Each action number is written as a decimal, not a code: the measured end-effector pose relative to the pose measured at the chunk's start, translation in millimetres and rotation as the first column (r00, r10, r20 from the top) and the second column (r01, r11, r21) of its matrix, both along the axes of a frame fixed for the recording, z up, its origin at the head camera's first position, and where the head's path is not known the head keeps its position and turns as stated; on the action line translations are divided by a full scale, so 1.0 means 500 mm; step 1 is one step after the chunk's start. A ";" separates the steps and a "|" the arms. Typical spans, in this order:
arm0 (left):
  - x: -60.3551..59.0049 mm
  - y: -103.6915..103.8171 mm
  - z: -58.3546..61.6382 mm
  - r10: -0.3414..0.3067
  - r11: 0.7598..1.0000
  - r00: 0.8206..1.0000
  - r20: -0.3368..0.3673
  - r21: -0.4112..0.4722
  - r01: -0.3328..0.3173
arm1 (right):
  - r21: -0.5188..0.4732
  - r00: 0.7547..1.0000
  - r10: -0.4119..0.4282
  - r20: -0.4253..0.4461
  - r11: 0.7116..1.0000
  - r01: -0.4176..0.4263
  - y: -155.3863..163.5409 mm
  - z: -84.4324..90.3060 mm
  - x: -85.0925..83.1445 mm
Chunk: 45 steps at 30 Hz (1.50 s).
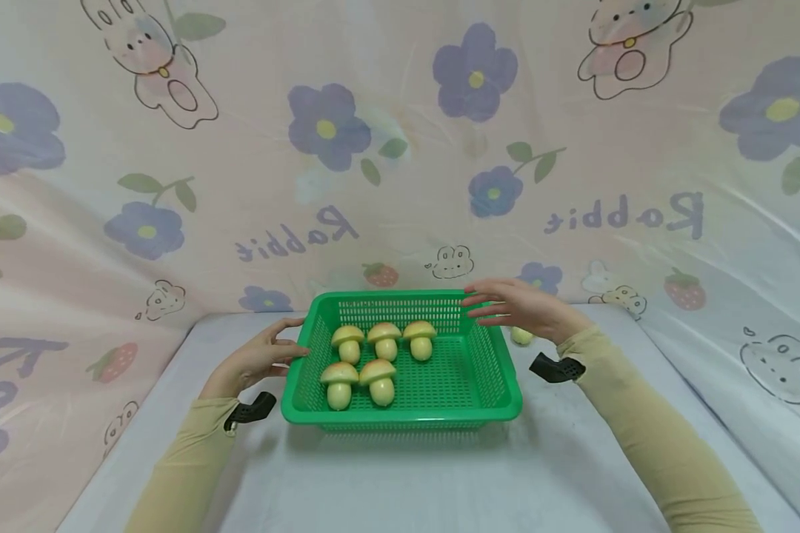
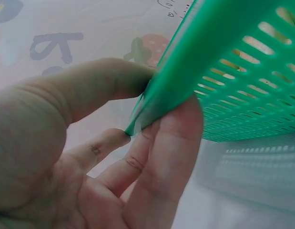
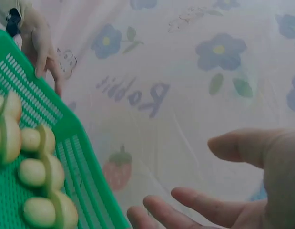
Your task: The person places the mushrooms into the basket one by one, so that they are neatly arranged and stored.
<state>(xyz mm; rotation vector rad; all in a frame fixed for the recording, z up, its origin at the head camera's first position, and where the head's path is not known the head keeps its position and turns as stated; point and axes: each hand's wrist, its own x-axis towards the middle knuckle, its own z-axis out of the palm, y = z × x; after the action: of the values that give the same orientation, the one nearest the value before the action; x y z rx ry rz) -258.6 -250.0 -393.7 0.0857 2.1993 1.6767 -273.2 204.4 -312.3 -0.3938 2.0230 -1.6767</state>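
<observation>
Green basket [image 1: 493, 370] sits in the middle of the white table [image 1: 440, 481], with five toy mushrooms [image 1: 385, 340] standing upright inside, three in back and two in front. Left hand [image 1: 256, 361] is on the basket's left rim, thumb on top and fingers [image 2: 173, 143] curled under the edge, so it's pinching the rim. Right hand [image 1: 516, 307] hovers over the far right corner, fingers [image 3: 204, 206] spread and relaxed, holding nothing. One more mushroom [image 1: 521, 337] lies on the table just behind that hand, outside the basket. A flowery rabbit-print sheet [image 1: 400, 148] hangs all around.
</observation>
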 end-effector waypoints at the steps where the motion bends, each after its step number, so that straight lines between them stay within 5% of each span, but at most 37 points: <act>1: 0.000 0.000 0.000 0.002 1.000 1.000 -0.001 -0.006 -0.002 | 0.001 1.000 -0.011 -0.001 1.000 0.011 0.010 -0.004 -0.001; 24: 0.002 -0.003 -0.007 -0.028 0.997 1.000 -0.010 0.077 0.028 | 0.067 0.965 -0.262 0.012 0.963 0.260 0.230 -0.121 -0.008; 45: -0.011 -0.012 -0.010 -0.003 0.983 0.998 0.063 0.185 -0.009 | 0.079 0.904 -0.399 0.156 0.917 0.391 0.279 -0.224 -0.078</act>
<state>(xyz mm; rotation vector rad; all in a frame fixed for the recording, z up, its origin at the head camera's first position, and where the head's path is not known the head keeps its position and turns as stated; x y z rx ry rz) -264.2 -256.1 -398.9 0.0763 1.9949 1.8561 -312.0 344.1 -424.0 0.1889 2.1066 -1.8165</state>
